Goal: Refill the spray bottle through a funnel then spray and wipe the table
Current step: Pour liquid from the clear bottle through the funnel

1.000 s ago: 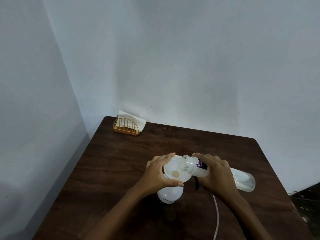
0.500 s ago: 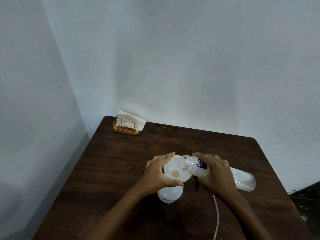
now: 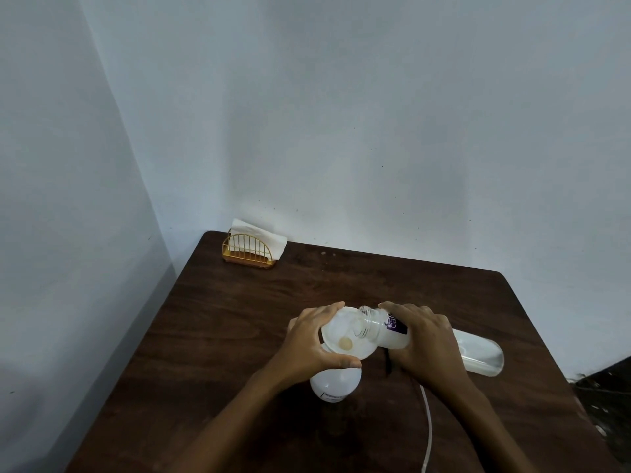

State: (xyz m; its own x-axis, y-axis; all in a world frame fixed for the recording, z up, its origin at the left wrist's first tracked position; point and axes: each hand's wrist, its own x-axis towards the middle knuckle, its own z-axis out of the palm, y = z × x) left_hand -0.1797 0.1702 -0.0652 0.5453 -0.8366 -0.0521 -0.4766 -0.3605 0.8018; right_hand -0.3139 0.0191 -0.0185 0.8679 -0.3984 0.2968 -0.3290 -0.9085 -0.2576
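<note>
1. Head view: the spray bottle (image 3: 335, 387) stands upright on the dark wooden table (image 3: 218, 336), near its middle, with a white funnel (image 3: 348, 339) seated in its neck.
2. The left hand (image 3: 309, 346) wraps the funnel's rim from the side away from the refill bottle, thumb under the near edge, steadying funnel and bottle together.
3. The right hand (image 3: 423, 343) clasps a clear refill bottle (image 3: 478, 353), tipped almost level, its open mouth resting over the funnel's rim on the side opposite the left hand.
4. Little liquid shows in the refill bottle; whether any is flowing is hard to tell, as no stream is visible.
5. A thin white tube (image 3: 428, 428) lies on the table just beside the spray bottle, toward the person; a small dark object beside the spray bottle, under the right hand, cannot be identified.
6. A gold napkin holder (image 3: 248, 250) with white napkins sits well apart from the spray bottle, at the far corner by the wall.
7. Risks, as I judge them: tipping the refill bottle steeper could overfill the funnel and spill onto the table; leaning its neck on the rim could tilt the funnel or topple the spray bottle if the left hand loosens.
</note>
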